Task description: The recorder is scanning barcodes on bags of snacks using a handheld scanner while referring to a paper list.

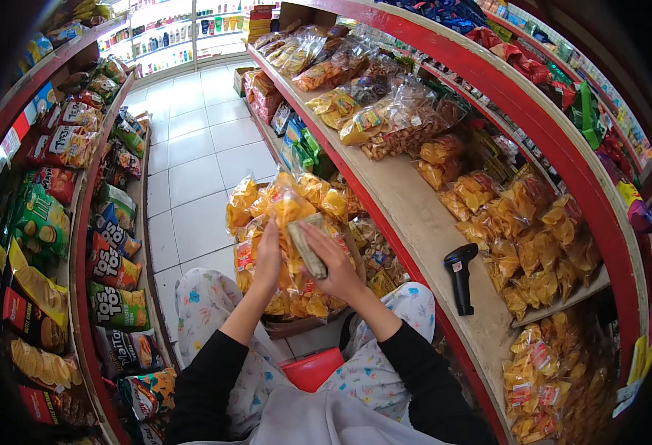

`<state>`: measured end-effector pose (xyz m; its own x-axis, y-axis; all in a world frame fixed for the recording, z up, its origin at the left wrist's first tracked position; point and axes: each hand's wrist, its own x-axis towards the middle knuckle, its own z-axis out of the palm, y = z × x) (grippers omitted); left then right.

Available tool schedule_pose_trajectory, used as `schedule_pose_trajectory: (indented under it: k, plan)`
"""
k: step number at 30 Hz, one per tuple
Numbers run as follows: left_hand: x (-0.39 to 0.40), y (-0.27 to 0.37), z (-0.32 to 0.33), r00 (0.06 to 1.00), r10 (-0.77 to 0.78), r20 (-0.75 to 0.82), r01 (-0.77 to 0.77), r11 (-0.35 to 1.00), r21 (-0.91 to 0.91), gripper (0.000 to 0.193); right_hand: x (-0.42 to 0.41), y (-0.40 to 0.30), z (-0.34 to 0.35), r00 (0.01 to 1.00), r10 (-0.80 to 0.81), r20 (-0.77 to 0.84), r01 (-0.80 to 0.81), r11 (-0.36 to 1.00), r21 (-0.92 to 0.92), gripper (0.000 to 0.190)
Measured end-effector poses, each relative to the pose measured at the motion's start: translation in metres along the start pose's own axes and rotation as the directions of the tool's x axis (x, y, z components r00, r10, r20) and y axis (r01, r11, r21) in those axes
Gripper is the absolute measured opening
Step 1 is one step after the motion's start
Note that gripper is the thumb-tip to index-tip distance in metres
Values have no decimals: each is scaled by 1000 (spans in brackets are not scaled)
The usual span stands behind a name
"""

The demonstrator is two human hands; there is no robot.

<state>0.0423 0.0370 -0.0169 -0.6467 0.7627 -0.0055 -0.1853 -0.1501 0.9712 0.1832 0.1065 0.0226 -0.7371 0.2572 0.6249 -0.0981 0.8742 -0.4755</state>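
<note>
A clear plastic bag of yellow chips (291, 207) stands up between my hands. My left hand (267, 257) holds its left side, with the fingers pointing up along the plastic. In my right hand (332, 261) is a folded grey-green cloth (308, 245), pressed against or close to the bag's right side; contact is hard to tell. Under both hands is an open cardboard box (298, 329) packed with similar bags of yellow chips (326, 196). The box sits on the floor between my knees, and its inside is mostly hidden.
To the right, a red-edged wooden shelf (379, 186) carries a black handheld barcode scanner (460, 278) and bagged snacks (518, 228). Snack packets fill the left shelf (84, 233). A red plastic stool (314, 370) shows between my legs. The tiled aisle (192, 183) runs ahead towards lit shelves of bottles.
</note>
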Motion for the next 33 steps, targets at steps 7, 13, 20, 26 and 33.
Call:
schedule_pose_trajectory:
  k: [7,13,20,26,33]
  plan:
    - [19,11,-22,986,-160,-40,95,748,-656,69,2,-26,1,965,-181,187,186,983,-7,60]
    - [17,11,-27,983,-63,170,171,634,-755,73,1,-22,4,985,-126,114,137,986,-90,64]
    - [-6,29,9,964,-177,198,265,686,-678,66,-5,10,0,997,75,-27,-74,996,56,65]
    - [7,18,-10,962,-213,171,266,591,-761,59,2,-22,2,973,-138,187,142,990,-12,61]
    - [12,24,-25,975,-166,150,218,546,-809,56,2,-14,0,985,-81,154,117,964,-239,59]
